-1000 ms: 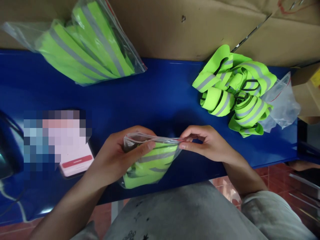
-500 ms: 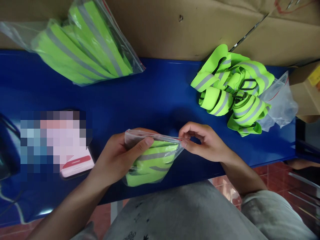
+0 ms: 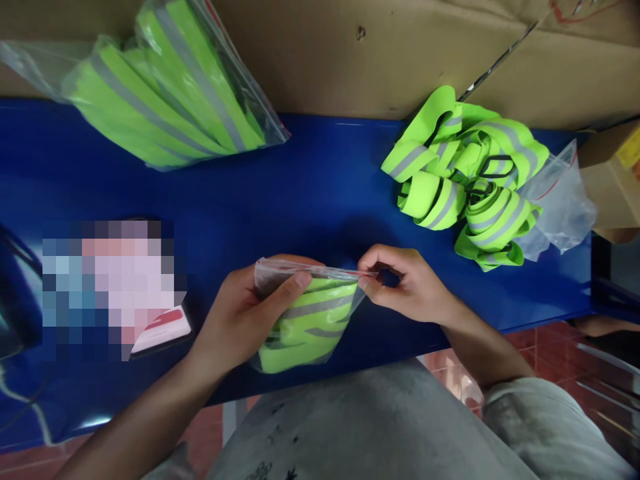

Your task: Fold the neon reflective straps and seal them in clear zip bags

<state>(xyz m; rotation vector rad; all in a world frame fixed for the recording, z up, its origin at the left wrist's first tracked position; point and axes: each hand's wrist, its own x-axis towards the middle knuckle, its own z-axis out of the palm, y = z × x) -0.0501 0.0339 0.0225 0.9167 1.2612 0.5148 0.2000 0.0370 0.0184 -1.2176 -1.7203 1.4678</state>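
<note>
A clear zip bag (image 3: 333, 272) with a folded neon-yellow reflective strap (image 3: 313, 327) inside is held between both hands, close to the table's front edge. My left hand (image 3: 255, 310) grips its left side, thumb across the front and fingers hidden behind. At the right end of the red-lined seal, my right hand (image 3: 407, 283) pinches the bag's top corner between thumb and forefinger. Beyond it lies a heap of loose neon reflective straps (image 3: 440, 200) with black buckles, some rolled up.
A larger clear bag of neon straps (image 3: 165, 100) lies at the back left. An empty zip bag (image 3: 567, 203) sits right of the heap, beside a cardboard box (image 3: 607, 180). A phone (image 3: 165, 327), partly blurred out, rests on the blue table (image 3: 320, 180). Brown cardboard (image 3: 320, 60) lines the back.
The bag and my left hand have shifted slightly to the right. My right hand keeps pinching the seal's end, almost in the same place.
</note>
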